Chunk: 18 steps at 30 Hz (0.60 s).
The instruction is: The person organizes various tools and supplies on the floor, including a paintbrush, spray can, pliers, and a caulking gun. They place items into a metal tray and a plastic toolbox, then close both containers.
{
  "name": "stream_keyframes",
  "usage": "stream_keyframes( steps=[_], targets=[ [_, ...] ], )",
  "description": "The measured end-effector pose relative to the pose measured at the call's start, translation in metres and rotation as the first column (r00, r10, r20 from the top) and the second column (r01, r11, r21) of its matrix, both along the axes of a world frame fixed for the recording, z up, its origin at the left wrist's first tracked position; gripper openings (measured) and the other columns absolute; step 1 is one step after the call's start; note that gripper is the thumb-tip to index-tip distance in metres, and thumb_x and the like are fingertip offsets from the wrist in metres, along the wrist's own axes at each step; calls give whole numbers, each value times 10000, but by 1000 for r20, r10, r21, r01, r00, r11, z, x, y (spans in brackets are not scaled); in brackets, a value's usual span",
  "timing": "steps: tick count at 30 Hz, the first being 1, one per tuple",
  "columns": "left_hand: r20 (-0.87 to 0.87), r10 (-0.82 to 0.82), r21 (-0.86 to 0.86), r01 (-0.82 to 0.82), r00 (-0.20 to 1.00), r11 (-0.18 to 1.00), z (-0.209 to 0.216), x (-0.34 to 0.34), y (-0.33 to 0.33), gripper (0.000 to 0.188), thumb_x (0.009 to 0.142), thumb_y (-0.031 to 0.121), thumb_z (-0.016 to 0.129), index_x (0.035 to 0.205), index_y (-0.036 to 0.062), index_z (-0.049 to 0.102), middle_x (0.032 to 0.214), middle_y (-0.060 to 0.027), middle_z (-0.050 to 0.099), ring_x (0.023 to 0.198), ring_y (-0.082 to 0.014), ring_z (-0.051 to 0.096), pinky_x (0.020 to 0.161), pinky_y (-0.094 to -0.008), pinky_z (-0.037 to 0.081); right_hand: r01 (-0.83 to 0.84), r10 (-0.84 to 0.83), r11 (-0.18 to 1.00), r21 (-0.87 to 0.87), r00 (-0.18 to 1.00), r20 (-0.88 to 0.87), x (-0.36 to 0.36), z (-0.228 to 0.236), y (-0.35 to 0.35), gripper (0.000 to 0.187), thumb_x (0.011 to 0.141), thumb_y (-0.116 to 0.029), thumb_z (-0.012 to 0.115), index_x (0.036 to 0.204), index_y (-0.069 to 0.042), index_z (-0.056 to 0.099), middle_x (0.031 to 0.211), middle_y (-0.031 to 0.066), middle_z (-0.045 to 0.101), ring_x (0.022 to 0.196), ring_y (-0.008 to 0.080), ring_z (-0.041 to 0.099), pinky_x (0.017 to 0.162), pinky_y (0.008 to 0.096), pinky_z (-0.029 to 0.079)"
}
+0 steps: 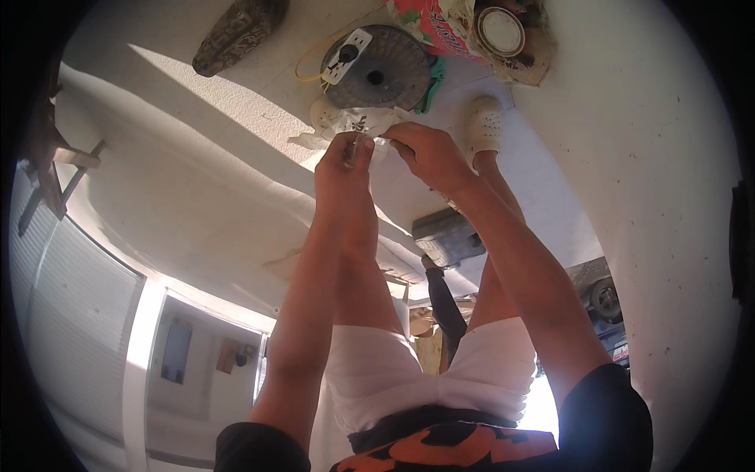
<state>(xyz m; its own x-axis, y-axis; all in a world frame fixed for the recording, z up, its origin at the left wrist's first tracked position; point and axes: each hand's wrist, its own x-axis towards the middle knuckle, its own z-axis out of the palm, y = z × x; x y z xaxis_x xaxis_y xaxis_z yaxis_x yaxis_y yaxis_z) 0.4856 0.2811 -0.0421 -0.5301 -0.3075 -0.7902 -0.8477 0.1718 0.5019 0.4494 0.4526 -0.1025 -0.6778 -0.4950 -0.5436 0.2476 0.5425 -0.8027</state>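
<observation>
A crinkled, translucent whitish plastic bag with dark print hangs between my hands, in front of a round dark-grey disc. My left hand is closed, its thumb and fingers pinching the bag's near edge. With fingertips pressed together, my right hand grips the bag's right side. What lies inside the bag, if anything, cannot be made out. The disc has a hole in its middle, and a white power strip with a black plug rests on it.
A yellow cord curves beside the disc. To the far right are a red printed bag and a round tin. A cream clog is on my right foot. A dark case lies between my legs. A dark patterned object sits far left.
</observation>
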Motion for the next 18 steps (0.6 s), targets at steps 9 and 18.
stream_keyframes(
  steps=[9,18],
  targets=[
    [159,-175,-76,189,972,979,-46,35,-46,316,1009,217,641,1267,39,676,1067,-160,737,912,-280,750,815,-384,580,295,-362,754,587,932,-2,37,-177,31,582,839,-421,846,1179,-11,611,1094,171,714,1036,296,722,845,445,583],
    [99,-86,252,58,991,966,-37,28,-51,313,1036,55,491,1296,9,660,1198,-125,709,1150,-228,667,997,-346,525,278,-460,599,751,887,38,54,-277,2,661,868,-365,784,1297,14,452,1280,281,597,1142,433,663,948,516,558]
  ],
)
